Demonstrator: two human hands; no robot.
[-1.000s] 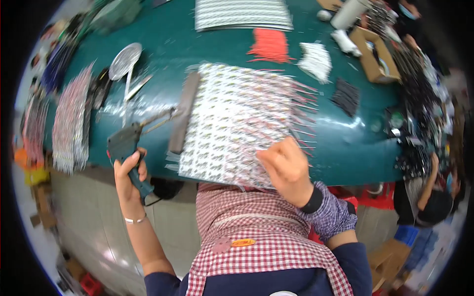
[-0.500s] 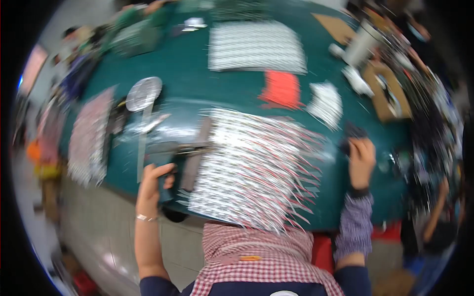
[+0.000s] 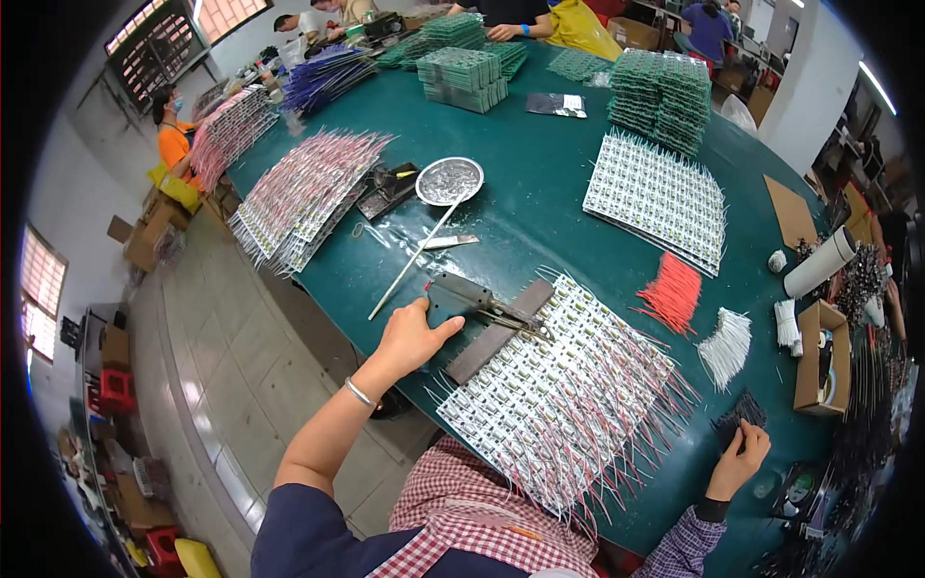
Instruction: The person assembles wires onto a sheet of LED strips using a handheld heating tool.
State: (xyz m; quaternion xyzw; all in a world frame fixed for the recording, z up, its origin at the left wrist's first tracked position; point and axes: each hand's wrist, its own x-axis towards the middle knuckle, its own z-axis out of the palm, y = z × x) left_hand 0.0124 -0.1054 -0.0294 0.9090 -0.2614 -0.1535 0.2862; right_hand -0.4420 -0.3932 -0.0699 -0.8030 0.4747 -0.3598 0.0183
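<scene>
One bare left hand (image 3: 409,339) is wrapped around a dark grey plastic soldering gun (image 3: 457,296), its metal nose crossing a flat dark grey bar (image 3: 482,352) onto the left side of a white rectangular circuit-board panel (image 3: 568,385) fringed with red and white wires. The right hand (image 3: 739,460) bunches its fingertips at a bundle of short black wires (image 3: 743,412); whether they pinch a strand, I cannot tell. Far off, a dark packet (image 3: 546,105) bears a white label, too small to read. The panel's near side lies close along the edge of the green tabletop (image 3: 540,231), whose surface shows between fringe and black bundle.
</scene>
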